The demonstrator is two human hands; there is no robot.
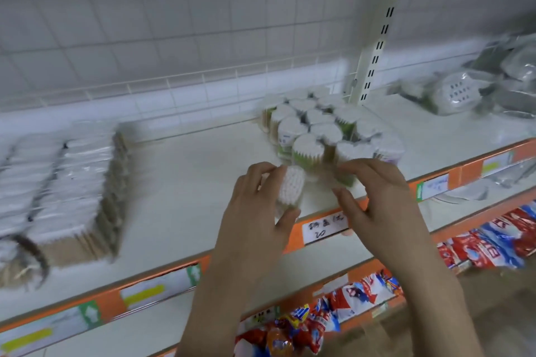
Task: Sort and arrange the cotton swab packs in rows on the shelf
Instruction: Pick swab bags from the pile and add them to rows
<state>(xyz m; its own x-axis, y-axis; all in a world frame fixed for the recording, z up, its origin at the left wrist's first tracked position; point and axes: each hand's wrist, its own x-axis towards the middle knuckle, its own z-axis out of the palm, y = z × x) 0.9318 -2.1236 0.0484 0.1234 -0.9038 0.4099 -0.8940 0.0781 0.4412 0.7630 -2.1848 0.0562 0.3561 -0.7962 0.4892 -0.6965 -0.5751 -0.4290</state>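
On the white shelf [203,171] stands a cluster of several round cotton swab packs [322,127], white tips up, toward the back right. My left hand [255,211] grips one round swab pack [291,187] near the shelf's front edge, fingers over its top and thumb below. My right hand [377,197] is beside it to the right, fingers curled over the front packs of the cluster; motion blur hides whether it grips one.
Flat bagged swab packs [66,182] lie stacked in rows at the shelf's left. An orange price rail [319,229] runs along the front edge. Plastic-wrapped goods [478,87] sit at the right past the slotted upright [377,46]. Red and blue snack packets [478,243] fill the shelf below.
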